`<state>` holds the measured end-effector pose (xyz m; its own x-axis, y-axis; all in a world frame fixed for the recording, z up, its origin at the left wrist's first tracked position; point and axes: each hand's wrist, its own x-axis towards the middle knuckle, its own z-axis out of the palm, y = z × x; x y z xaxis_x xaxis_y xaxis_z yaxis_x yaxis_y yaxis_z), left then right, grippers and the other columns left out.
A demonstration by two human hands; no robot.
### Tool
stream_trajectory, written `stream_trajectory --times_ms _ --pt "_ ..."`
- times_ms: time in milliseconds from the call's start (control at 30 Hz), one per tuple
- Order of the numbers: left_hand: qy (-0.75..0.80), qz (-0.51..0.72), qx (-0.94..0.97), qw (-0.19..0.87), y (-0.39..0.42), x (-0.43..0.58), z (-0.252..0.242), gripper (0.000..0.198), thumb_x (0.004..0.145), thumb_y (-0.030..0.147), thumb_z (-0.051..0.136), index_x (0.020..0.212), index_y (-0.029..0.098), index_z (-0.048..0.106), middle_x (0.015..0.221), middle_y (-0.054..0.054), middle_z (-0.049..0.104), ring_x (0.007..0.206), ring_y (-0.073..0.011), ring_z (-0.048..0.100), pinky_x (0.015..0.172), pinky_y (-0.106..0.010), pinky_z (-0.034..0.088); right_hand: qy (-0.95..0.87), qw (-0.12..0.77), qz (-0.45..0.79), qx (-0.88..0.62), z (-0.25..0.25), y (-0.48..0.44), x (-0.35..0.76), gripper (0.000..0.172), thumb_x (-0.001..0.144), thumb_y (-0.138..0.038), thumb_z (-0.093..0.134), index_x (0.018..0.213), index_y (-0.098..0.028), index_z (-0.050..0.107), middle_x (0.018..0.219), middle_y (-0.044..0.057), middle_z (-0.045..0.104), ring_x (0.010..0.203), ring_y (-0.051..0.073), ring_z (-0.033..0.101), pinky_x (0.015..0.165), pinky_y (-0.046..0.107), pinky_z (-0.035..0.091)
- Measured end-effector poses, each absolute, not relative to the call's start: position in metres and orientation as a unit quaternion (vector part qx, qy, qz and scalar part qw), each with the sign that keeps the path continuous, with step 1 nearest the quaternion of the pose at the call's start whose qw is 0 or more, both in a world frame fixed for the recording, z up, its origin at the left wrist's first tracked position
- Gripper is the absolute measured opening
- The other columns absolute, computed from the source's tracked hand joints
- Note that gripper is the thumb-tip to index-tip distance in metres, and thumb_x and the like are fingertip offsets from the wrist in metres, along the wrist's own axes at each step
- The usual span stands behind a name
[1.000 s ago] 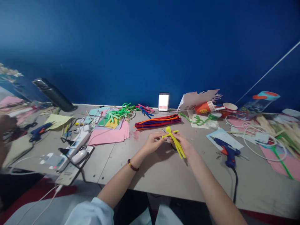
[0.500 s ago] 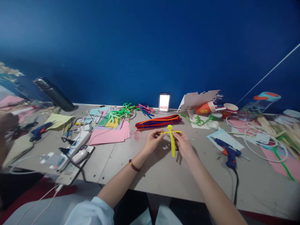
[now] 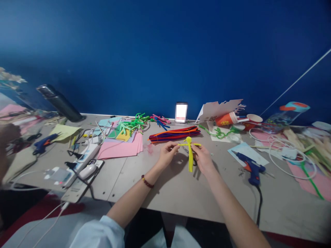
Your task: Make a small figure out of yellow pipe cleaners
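Note:
A yellow pipe-cleaner figure (image 3: 190, 155) with a round head, two side arms and a long body hangs upright over the grey table (image 3: 181, 193). My left hand (image 3: 167, 155) pinches its left arm with the fingertips. My right hand (image 3: 203, 159) pinches its right arm. Both hands are closed on it, just in front of a flat bundle of red, orange and purple pipe cleaners (image 3: 174, 134).
A blue glue gun (image 3: 250, 167) with its cable lies to the right on blue paper. Pink paper sheets (image 3: 121, 148), green pipe-cleaner shapes (image 3: 131, 124), a power strip (image 3: 85, 156), paper cups (image 3: 227, 119), white cord (image 3: 289, 155) and a dark bottle (image 3: 59, 102) surround the middle.
The figure has swung from a slant to hanging straight down. Both hands shifted slightly and now hold its arms stretched out level.

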<state>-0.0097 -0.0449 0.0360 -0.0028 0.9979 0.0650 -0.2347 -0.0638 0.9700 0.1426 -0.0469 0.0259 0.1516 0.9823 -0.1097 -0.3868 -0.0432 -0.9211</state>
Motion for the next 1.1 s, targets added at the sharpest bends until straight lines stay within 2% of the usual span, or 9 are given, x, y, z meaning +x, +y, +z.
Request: stream_trajectory --times_ms 167,267,500,633,767,833,933,1033,1100 --pt "0.4 0.569 0.486 0.53 -0.042 -0.012 0.034 0.023 0.063 0.037 0.076 0.067 0.016 0.066 0.066 -0.001 0.058 0.059 -0.0093 0.052 0.052 -0.02 0.043 -0.33 0.578 0.596 -0.449 0.022 -0.045 0.145 0.033 0.059 -0.045 0.077 0.074 -0.022 0.06 0.059 -0.002 0.063 0.05 0.015 0.059 0.048 0.029 0.052" --pt "0.395 0.566 0.477 0.544 -0.042 -0.013 0.034 0.023 0.065 0.037 0.074 0.07 0.016 0.067 0.067 -0.001 0.06 0.058 -0.0098 0.053 0.053 -0.022 0.044 -0.329 0.579 0.603 -0.439 0.021 -0.045 0.144 0.032 0.059 -0.044 0.077 0.074 -0.022 0.059 0.06 -0.002 0.063 0.052 0.015 0.06 0.049 0.028 0.052" --pt "0.383 0.555 0.411 0.613 -0.043 -0.01 0.033 0.03 0.061 0.035 0.078 0.084 0.019 0.068 0.074 -0.002 0.065 0.06 -0.0096 0.057 0.054 -0.021 0.045 -0.359 0.617 0.559 -0.423 0.023 -0.05 0.136 0.03 0.057 -0.039 0.079 0.075 -0.02 0.062 0.073 -0.002 0.067 0.066 0.012 0.061 0.065 0.025 0.05" --pt "0.381 0.512 0.422 0.645 -0.047 -0.005 0.032 0.029 0.06 0.034 0.079 0.081 0.016 0.071 0.079 -0.006 0.069 0.066 -0.0124 0.06 0.059 -0.023 0.047 -0.409 0.604 0.522 -0.443 0.025 -0.053 0.133 0.027 0.059 -0.039 0.076 0.074 -0.02 0.062 0.073 -0.001 0.067 0.067 0.013 0.061 0.069 0.028 0.049" --pt "0.381 0.515 0.41 0.65 -0.05 -0.001 0.029 0.029 0.056 0.033 0.082 0.076 0.016 0.07 0.076 -0.005 0.069 0.066 -0.0132 0.06 0.062 -0.026 0.046 -0.441 0.595 0.496 -0.453 0.025 -0.056 0.13 0.022 0.063 -0.039 0.073 0.072 -0.021 0.063 0.087 0.002 0.067 0.078 0.015 0.061 0.074 0.028 0.048" --pt "0.391 0.527 0.397 0.642 -0.051 -0.001 0.029 0.029 0.055 0.034 0.082 0.073 0.016 0.069 0.07 -0.003 0.067 0.061 -0.0116 0.058 0.061 -0.026 0.044 -0.448 0.594 0.481 -0.464 0.023 -0.057 0.13 0.022 0.064 -0.039 0.072 0.071 -0.02 0.064 0.092 0.002 0.065 0.079 0.015 0.06 0.073 0.028 0.047" --pt "0.406 0.534 0.385 0.634 -0.05 0.0 0.029 0.033 0.054 0.039 0.082 0.07 0.014 0.067 0.063 -0.001 0.063 0.056 -0.009 0.054 0.058 -0.024 0.042 -0.442 0.588 0.475 -0.483 0.02 -0.056 0.13 0.025 0.063 -0.041 0.072 0.071 -0.019 0.063 0.084 0.001 0.064 0.071 0.014 0.057 0.068 0.027 0.046" --pt "0.406 0.542 0.39 0.624 -0.05 0.0 0.029 0.035 0.053 0.041 0.082 0.069 0.014 0.066 0.064 -0.001 0.063 0.056 -0.0091 0.054 0.058 -0.024 0.042 -0.437 0.575 0.498 -0.48 0.017 -0.055 0.129 0.026 0.063 -0.041 0.072 0.075 -0.019 0.062 0.075 0.0 0.064 0.066 0.013 0.056 0.064 0.026 0.045" --pt "0.402 0.55 0.404 0.611 -0.049 0.0 0.029 0.034 0.054 0.041 0.081 0.068 0.014 0.066 0.065 -0.001 0.063 0.058 -0.0096 0.056 0.061 -0.025 0.043 -0.446 0.569 0.507 -0.469 0.016 -0.055 0.129 0.027 0.064 -0.04 0.072 0.081 -0.02 0.064 0.078 0.001 0.065 0.07 0.014 0.057 0.064 0.026 0.045"
